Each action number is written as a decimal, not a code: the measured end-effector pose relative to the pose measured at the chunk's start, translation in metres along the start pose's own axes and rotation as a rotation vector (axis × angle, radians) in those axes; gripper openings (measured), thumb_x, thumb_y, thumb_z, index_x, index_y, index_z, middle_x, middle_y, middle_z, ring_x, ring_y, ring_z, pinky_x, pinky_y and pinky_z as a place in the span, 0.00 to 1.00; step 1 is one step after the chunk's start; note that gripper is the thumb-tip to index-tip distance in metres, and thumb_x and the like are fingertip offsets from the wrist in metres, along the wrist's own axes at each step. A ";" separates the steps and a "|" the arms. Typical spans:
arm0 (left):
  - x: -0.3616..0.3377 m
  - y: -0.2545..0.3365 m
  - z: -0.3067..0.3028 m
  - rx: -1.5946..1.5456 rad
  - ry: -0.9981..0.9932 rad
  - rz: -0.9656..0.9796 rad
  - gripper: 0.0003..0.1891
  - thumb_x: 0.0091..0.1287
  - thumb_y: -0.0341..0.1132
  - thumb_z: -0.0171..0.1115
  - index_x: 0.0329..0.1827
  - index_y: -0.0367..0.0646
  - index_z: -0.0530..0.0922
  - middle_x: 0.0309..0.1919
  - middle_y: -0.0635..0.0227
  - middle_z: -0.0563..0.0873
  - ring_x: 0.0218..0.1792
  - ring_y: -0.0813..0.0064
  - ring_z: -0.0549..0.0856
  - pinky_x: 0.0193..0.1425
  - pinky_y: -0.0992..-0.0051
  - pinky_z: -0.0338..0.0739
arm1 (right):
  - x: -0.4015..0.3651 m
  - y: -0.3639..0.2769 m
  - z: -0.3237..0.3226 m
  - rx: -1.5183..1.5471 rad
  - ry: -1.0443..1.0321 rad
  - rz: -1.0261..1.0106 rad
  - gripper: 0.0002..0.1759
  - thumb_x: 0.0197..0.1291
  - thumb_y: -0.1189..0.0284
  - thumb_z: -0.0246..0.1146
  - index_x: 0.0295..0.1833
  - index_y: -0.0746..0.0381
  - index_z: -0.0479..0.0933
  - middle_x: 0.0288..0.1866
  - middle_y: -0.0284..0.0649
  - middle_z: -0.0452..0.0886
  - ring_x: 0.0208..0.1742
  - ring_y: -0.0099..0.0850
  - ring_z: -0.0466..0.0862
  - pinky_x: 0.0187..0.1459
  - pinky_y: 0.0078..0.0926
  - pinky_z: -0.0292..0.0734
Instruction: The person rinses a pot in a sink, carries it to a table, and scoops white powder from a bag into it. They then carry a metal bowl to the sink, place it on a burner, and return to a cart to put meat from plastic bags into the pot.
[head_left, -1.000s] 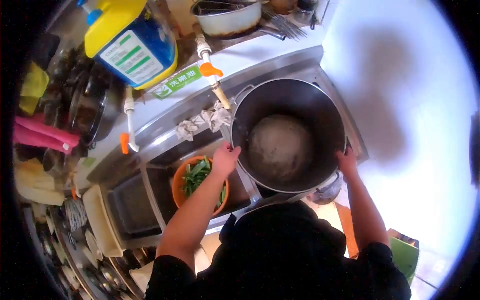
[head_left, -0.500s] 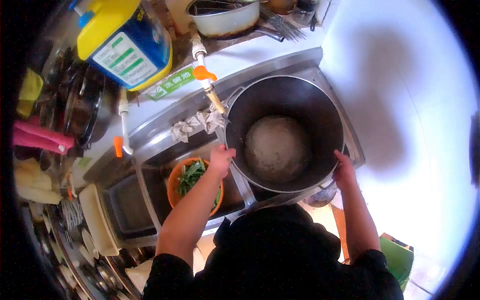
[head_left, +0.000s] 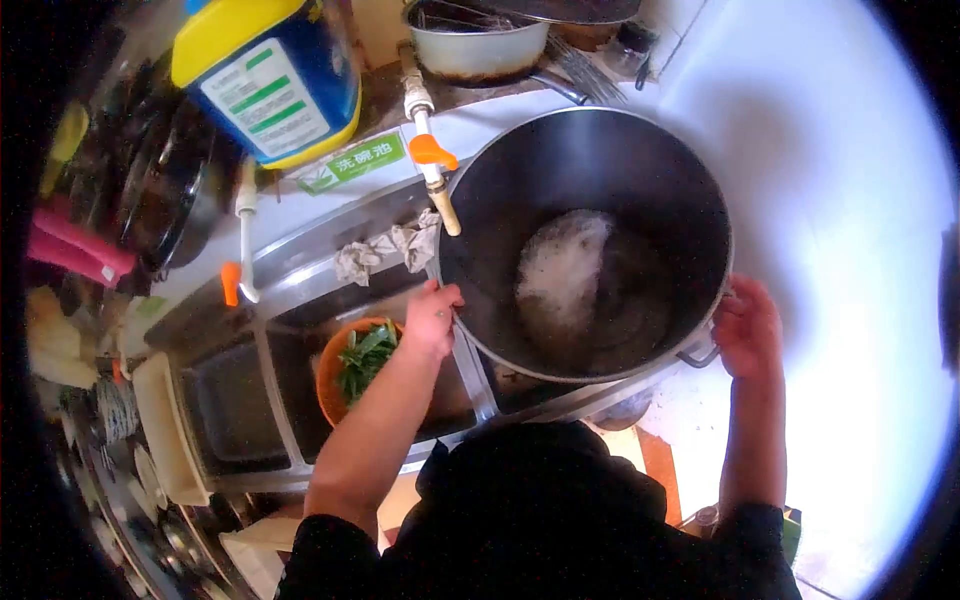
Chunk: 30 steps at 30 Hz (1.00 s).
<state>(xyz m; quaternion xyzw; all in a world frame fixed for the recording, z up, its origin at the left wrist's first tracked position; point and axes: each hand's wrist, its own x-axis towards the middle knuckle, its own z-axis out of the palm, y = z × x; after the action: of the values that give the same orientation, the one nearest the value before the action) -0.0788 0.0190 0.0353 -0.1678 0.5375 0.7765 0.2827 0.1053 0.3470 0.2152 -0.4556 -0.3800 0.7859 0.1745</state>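
A large dark cooking pot (head_left: 640,190) is gripped between my two hands over the right part of the sink. Cloudy, foamy liquid (head_left: 565,270) lies low inside it, gathered towards the left of the bottom. My left hand (head_left: 432,317) is closed on the pot's left rim. On the opposite side, my right hand (head_left: 748,325) is closed at the right rim, just above a loop handle (head_left: 700,355). Beside the pot's upper left rim hangs a tap (head_left: 445,200) with an orange lever.
An orange bowl (head_left: 328,375) of green leaves (head_left: 366,358) sits in the middle sink basin. Crumpled cloths (head_left: 385,248) lie on the sink ledge. A blue-and-yellow jug (head_left: 275,95) and a metal pan (head_left: 475,50) stand behind. A white wall (head_left: 850,250) rises on the right.
The pot has been raised and tipped, its rim now larger and further right. Its liquid has shifted and its foam has changed shape. My right hand has moved outward with the rim.
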 end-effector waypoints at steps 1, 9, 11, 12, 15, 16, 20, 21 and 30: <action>0.000 0.010 0.001 0.035 -0.006 -0.022 0.09 0.50 0.23 0.55 0.36 0.38 0.74 0.27 0.66 0.76 0.33 0.70 0.76 0.39 0.70 0.73 | -0.015 -0.003 0.016 0.067 0.015 -0.034 0.11 0.62 0.66 0.54 0.43 0.61 0.74 0.19 0.31 0.70 0.15 0.20 0.65 0.13 0.15 0.56; -0.019 0.018 0.011 -0.136 -0.160 -0.100 0.05 0.48 0.26 0.57 0.29 0.42 0.72 0.24 0.69 0.74 0.29 0.73 0.73 0.30 0.74 0.66 | -0.101 -0.045 0.047 0.293 -0.415 -0.022 0.08 0.66 0.68 0.49 0.32 0.55 0.64 0.18 0.25 0.57 0.15 0.16 0.55 0.14 0.16 0.49; -0.029 0.016 0.018 -0.184 -0.225 -0.220 0.06 0.46 0.27 0.58 0.28 0.43 0.73 0.24 0.70 0.73 0.29 0.73 0.73 0.31 0.71 0.67 | -0.123 -0.045 0.053 0.345 -0.475 -0.058 0.09 0.66 0.67 0.48 0.32 0.57 0.63 0.20 0.26 0.57 0.17 0.17 0.56 0.15 0.17 0.49; -0.028 0.006 0.019 -0.202 -0.225 -0.223 0.06 0.46 0.27 0.58 0.28 0.43 0.73 0.24 0.70 0.73 0.29 0.73 0.73 0.31 0.71 0.67 | -0.134 -0.043 0.057 0.350 -0.485 -0.090 0.09 0.66 0.67 0.48 0.33 0.58 0.63 0.20 0.27 0.58 0.17 0.17 0.56 0.16 0.17 0.49; -0.023 -0.030 0.015 -0.118 -0.319 -0.361 0.05 0.47 0.28 0.59 0.26 0.46 0.73 0.24 0.70 0.72 0.30 0.73 0.73 0.31 0.71 0.68 | -0.147 -0.041 0.049 0.334 -0.590 -0.062 0.10 0.67 0.67 0.49 0.34 0.59 0.63 0.21 0.29 0.58 0.18 0.18 0.56 0.17 0.17 0.50; -0.030 -0.037 0.019 -0.150 -0.309 -0.364 0.05 0.47 0.28 0.59 0.26 0.46 0.73 0.24 0.70 0.72 0.30 0.73 0.73 0.31 0.71 0.68 | -0.151 -0.042 0.047 0.338 -0.601 -0.051 0.09 0.67 0.67 0.49 0.34 0.59 0.63 0.21 0.29 0.58 0.18 0.18 0.56 0.17 0.18 0.50; -0.041 -0.099 0.028 -0.110 -0.347 -0.563 0.03 0.49 0.31 0.59 0.25 0.46 0.74 0.23 0.71 0.76 0.27 0.73 0.77 0.30 0.69 0.72 | -0.157 -0.034 0.041 0.380 -0.575 -0.019 0.09 0.67 0.66 0.49 0.35 0.60 0.63 0.21 0.29 0.57 0.19 0.18 0.54 0.20 0.19 0.49; -0.040 -0.119 0.028 -0.113 -0.422 -0.644 0.03 0.49 0.32 0.60 0.25 0.46 0.74 0.23 0.71 0.75 0.26 0.73 0.76 0.29 0.69 0.71 | -0.156 -0.032 0.036 0.370 -0.570 -0.013 0.09 0.67 0.66 0.49 0.35 0.60 0.63 0.21 0.29 0.57 0.19 0.18 0.54 0.20 0.19 0.49; -0.053 -0.159 0.035 0.058 -0.392 -0.738 0.04 0.49 0.30 0.61 0.25 0.45 0.73 0.22 0.68 0.75 0.24 0.71 0.75 0.26 0.68 0.70 | -0.131 -0.001 -0.015 0.323 -0.296 -0.067 0.11 0.66 0.65 0.51 0.33 0.60 0.64 0.20 0.28 0.56 0.17 0.18 0.54 0.17 0.18 0.48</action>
<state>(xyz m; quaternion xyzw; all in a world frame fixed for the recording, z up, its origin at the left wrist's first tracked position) 0.0629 0.0793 -0.0395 -0.1904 0.3989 0.6249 0.6436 0.1871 0.2730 0.2879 -0.2883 -0.2854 0.8887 0.2135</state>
